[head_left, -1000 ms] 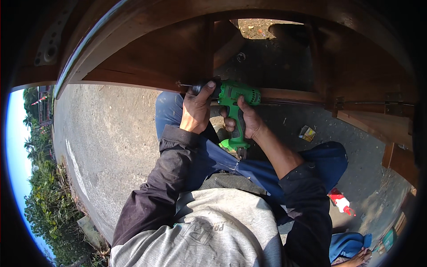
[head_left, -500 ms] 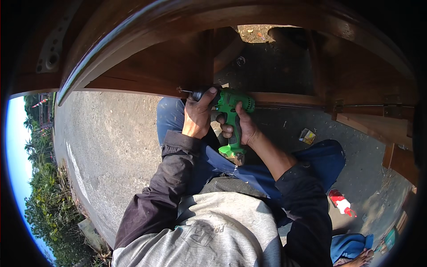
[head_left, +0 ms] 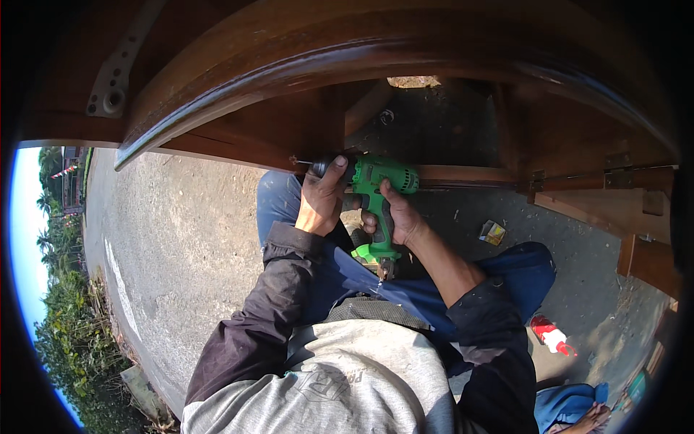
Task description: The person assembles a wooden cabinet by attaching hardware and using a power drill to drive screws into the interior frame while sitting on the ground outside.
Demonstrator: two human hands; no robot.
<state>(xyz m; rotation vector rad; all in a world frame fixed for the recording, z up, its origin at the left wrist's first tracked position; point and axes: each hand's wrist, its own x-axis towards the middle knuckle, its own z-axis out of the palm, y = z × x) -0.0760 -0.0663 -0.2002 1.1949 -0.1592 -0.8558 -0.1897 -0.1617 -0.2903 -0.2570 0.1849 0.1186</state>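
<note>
Right hand (head_left: 400, 217) was wrapped tight around the grip of a green cordless drill (head_left: 379, 189), fingers closed on the handle. Left hand (head_left: 322, 199) was cupped over the black chuck at the drill's front end, thumb up, steadying it. The drill lay level, its bit pointing to the person's left and meeting the lower edge of a dark brown wooden panel (head_left: 260, 134). Above, a broad curved rail of varnished wood (head_left: 376, 50) arched across the whole top of the view, leaving little room over the hands. A pale metal bracket (head_left: 116, 83) with holes sat on the wood at upper left. To the right, a brass hinge (head_left: 622, 170) sat on a lighter plank's edge. Below the panel's edge the grey pavement (head_left: 181, 231) lay open to the left. A small yellow packet (head_left: 493, 232) and a red-and-white bottle (head_left: 549, 334) lay on the ground at right, well apart from the hands.
</note>
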